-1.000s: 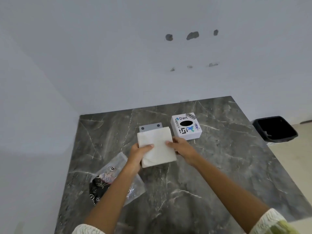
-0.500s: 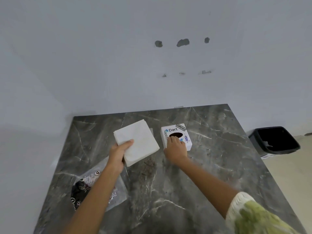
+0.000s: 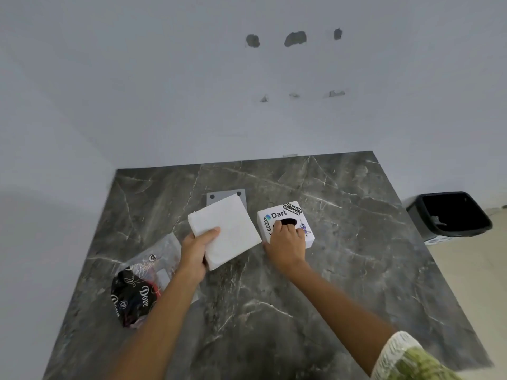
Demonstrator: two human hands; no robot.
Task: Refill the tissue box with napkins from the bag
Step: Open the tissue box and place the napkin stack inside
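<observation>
Dark veined marble tabletop (image 3: 343, 270): white cube tissue box with stickers (image 3: 285, 223), gripped by right hand (image 3: 286, 242), fingers in its oval slot. Left hand (image 3: 196, 249) clasps thick white napkin stack (image 3: 226, 233), not yet loaded. Clear printed plastic bag (image 3: 142, 281) lies nearby, apparently emptied.

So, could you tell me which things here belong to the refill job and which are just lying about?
Part of the job:
- napkin stack, held in the left hand
- tissue box, with the right hand on its top
- plastic bag on the table

Just lying about:
- grey plate behind the stack
- black bin on the floor
</observation>
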